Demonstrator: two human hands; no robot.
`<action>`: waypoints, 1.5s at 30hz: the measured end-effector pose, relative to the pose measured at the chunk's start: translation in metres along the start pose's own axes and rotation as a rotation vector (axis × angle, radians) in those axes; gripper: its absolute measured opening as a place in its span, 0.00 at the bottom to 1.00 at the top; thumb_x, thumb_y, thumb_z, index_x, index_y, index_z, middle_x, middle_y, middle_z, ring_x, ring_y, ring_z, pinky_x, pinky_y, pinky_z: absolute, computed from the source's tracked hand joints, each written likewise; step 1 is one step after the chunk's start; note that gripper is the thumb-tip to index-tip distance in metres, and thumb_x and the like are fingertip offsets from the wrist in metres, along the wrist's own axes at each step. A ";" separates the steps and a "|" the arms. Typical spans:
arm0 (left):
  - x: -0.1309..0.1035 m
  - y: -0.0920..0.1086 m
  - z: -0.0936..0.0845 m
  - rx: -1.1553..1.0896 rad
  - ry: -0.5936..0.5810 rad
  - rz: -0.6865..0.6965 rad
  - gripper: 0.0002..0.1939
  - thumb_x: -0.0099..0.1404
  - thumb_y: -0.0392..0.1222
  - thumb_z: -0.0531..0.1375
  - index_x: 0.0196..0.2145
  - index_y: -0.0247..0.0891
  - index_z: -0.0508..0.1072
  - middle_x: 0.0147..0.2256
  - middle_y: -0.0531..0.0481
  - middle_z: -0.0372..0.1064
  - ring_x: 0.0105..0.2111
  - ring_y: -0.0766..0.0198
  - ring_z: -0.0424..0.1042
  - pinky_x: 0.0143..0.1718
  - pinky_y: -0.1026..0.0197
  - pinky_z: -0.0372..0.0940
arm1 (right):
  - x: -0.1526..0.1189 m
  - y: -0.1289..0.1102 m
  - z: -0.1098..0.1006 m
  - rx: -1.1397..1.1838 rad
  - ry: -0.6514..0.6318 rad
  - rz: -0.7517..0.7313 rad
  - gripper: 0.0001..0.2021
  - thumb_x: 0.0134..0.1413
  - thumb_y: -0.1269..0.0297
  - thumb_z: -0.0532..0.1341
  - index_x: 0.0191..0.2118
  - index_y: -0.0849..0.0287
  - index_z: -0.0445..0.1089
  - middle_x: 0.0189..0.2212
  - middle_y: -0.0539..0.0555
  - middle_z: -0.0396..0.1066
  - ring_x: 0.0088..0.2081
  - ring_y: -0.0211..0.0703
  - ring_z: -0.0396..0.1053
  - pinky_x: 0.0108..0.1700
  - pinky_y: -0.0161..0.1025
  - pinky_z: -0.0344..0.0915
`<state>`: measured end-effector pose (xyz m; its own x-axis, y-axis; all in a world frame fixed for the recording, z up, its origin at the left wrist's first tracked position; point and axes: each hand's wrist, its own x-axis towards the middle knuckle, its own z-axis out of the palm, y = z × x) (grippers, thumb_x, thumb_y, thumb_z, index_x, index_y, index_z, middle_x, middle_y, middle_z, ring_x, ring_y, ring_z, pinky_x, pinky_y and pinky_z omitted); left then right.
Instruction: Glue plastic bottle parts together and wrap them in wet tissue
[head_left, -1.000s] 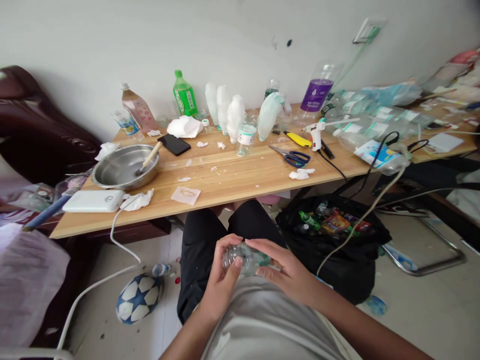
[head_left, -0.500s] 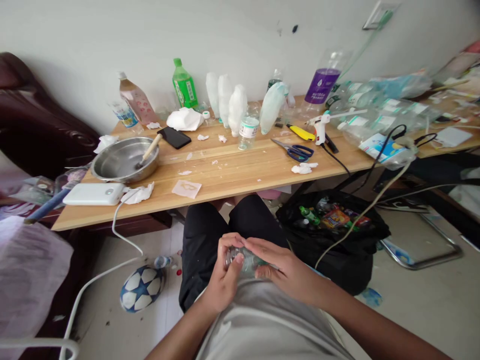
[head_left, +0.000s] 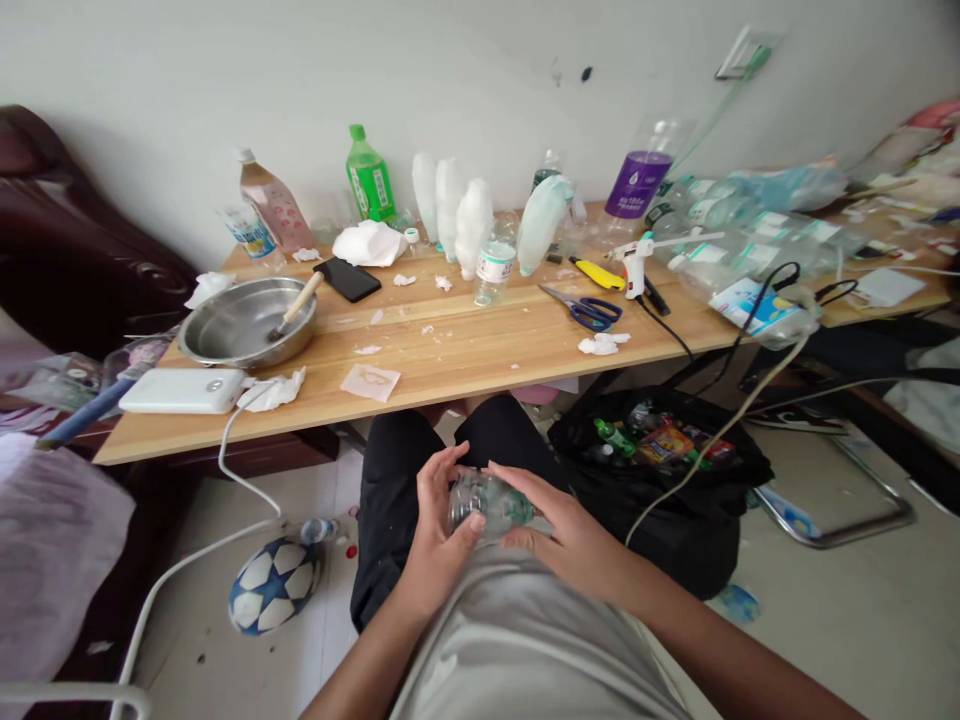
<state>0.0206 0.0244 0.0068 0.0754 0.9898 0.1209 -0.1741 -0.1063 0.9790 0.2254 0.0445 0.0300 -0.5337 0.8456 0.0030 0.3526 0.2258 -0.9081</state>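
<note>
One clear plastic bottle [head_left: 489, 505] lies sideways at lower centre of the frame, just before a grey shirt [head_left: 540, 625], cupped between the parted thumbs and fingers of the left hand [head_left: 439, 535] and right hand [head_left: 566, 530]. Light, even pressure should steady it undented.

Soft light leaves weak shadows around the fingers [head_left: 529, 484], pale glare marks the bowl [head_left: 217, 322] to their left, and clutter [head_left: 916, 168] far right of them looks blurred and stretched.
</note>
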 end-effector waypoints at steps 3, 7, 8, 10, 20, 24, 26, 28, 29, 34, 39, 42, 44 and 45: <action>0.002 -0.003 -0.005 -0.068 0.098 -0.049 0.31 0.64 0.53 0.65 0.60 0.48 0.60 0.64 0.40 0.58 0.56 0.51 0.64 0.52 0.52 0.65 | 0.002 0.002 0.003 -0.015 0.106 0.003 0.30 0.63 0.60 0.63 0.68 0.47 0.57 0.66 0.56 0.61 0.67 0.47 0.59 0.68 0.47 0.57; 0.002 -0.010 -0.017 -0.131 0.119 -0.132 0.27 0.64 0.51 0.66 0.57 0.46 0.65 0.63 0.38 0.61 0.54 0.51 0.67 0.47 0.54 0.68 | 0.005 0.004 0.003 -0.066 0.167 -0.002 0.30 0.62 0.64 0.63 0.67 0.49 0.57 0.66 0.57 0.59 0.68 0.47 0.56 0.69 0.47 0.54; 0.002 -0.012 -0.020 -0.154 0.102 -0.141 0.29 0.63 0.51 0.66 0.58 0.46 0.64 0.64 0.38 0.60 0.53 0.51 0.68 0.46 0.54 0.69 | 0.006 0.004 0.002 -0.064 0.166 0.000 0.30 0.61 0.65 0.63 0.67 0.50 0.58 0.66 0.57 0.59 0.68 0.47 0.56 0.69 0.47 0.54; 0.002 -0.014 -0.022 -0.195 0.063 -0.152 0.32 0.63 0.50 0.67 0.61 0.48 0.62 0.65 0.39 0.58 0.53 0.53 0.69 0.47 0.55 0.68 | 0.007 0.004 0.002 -0.045 0.156 0.006 0.29 0.61 0.64 0.63 0.66 0.50 0.59 0.66 0.57 0.59 0.67 0.47 0.57 0.68 0.46 0.55; 0.010 -0.001 -0.010 -0.266 0.098 -0.216 0.32 0.57 0.51 0.71 0.58 0.48 0.69 0.52 0.44 0.72 0.51 0.52 0.72 0.53 0.54 0.66 | 0.016 -0.006 0.004 0.048 0.085 0.039 0.30 0.54 0.69 0.66 0.63 0.54 0.62 0.62 0.59 0.63 0.64 0.49 0.61 0.67 0.48 0.57; 0.015 0.003 -0.006 -0.266 0.111 -0.218 0.35 0.53 0.50 0.74 0.57 0.47 0.70 0.48 0.45 0.72 0.50 0.51 0.72 0.51 0.54 0.68 | 0.013 -0.007 0.003 0.051 0.091 0.039 0.31 0.53 0.70 0.66 0.63 0.53 0.63 0.62 0.58 0.64 0.64 0.49 0.62 0.66 0.48 0.59; 0.018 0.005 -0.008 -0.311 0.136 -0.223 0.35 0.53 0.52 0.73 0.57 0.46 0.70 0.48 0.45 0.73 0.48 0.51 0.74 0.48 0.54 0.70 | 0.012 -0.006 0.002 0.039 0.096 0.030 0.30 0.56 0.67 0.65 0.64 0.52 0.62 0.63 0.58 0.64 0.64 0.50 0.62 0.65 0.48 0.60; 0.023 0.009 -0.014 -0.362 0.213 -0.213 0.32 0.58 0.53 0.70 0.57 0.47 0.69 0.48 0.45 0.72 0.46 0.52 0.76 0.44 0.55 0.71 | 0.011 -0.003 -0.002 0.007 0.100 0.024 0.29 0.59 0.64 0.65 0.65 0.52 0.62 0.64 0.59 0.64 0.64 0.51 0.62 0.65 0.49 0.60; 0.026 0.012 -0.018 -0.381 0.254 -0.200 0.30 0.60 0.53 0.68 0.58 0.48 0.68 0.49 0.46 0.72 0.46 0.53 0.76 0.43 0.56 0.71 | 0.012 -0.001 -0.005 -0.017 0.106 0.020 0.29 0.60 0.62 0.64 0.66 0.52 0.61 0.64 0.60 0.64 0.65 0.51 0.62 0.65 0.50 0.60; 0.040 0.029 -0.040 -0.458 0.300 -0.099 0.27 0.58 0.48 0.70 0.54 0.48 0.69 0.50 0.46 0.74 0.48 0.51 0.78 0.44 0.55 0.72 | 0.036 -0.001 -0.047 -0.225 0.298 -0.001 0.31 0.60 0.55 0.64 0.67 0.52 0.57 0.61 0.61 0.68 0.61 0.54 0.67 0.61 0.53 0.65; 0.048 0.039 -0.042 -0.449 0.350 -0.066 0.18 0.57 0.45 0.72 0.43 0.43 0.74 0.50 0.45 0.76 0.52 0.47 0.76 0.46 0.53 0.73 | 0.109 -0.005 -0.112 -0.604 0.399 0.028 0.24 0.61 0.59 0.63 0.60 0.57 0.63 0.58 0.65 0.68 0.59 0.58 0.67 0.59 0.54 0.65; 0.049 0.039 -0.039 -0.408 0.417 -0.121 0.17 0.58 0.47 0.71 0.42 0.38 0.78 0.52 0.41 0.76 0.56 0.45 0.73 0.49 0.51 0.72 | 0.155 0.001 -0.138 -0.648 0.339 0.051 0.21 0.55 0.66 0.66 0.55 0.61 0.69 0.55 0.67 0.70 0.58 0.61 0.68 0.61 0.53 0.62; 0.048 0.039 -0.039 -0.413 0.459 -0.182 0.18 0.57 0.48 0.71 0.43 0.36 0.80 0.52 0.39 0.76 0.56 0.44 0.73 0.51 0.49 0.72 | 0.175 0.003 -0.145 -0.653 0.304 0.065 0.21 0.53 0.65 0.68 0.53 0.62 0.71 0.51 0.66 0.72 0.54 0.60 0.71 0.59 0.51 0.63; 0.048 0.039 -0.040 -0.413 0.475 -0.202 0.18 0.57 0.48 0.71 0.43 0.36 0.80 0.52 0.39 0.75 0.56 0.44 0.72 0.51 0.48 0.72 | 0.179 0.002 -0.146 -0.653 0.303 0.065 0.22 0.52 0.65 0.69 0.53 0.63 0.71 0.50 0.67 0.72 0.54 0.60 0.70 0.58 0.51 0.64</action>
<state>-0.0219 0.0719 0.0439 -0.2788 0.9307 -0.2366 -0.5713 0.0373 0.8199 0.2425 0.2673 0.0899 -0.2923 0.9430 0.1594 0.8144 0.3328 -0.4755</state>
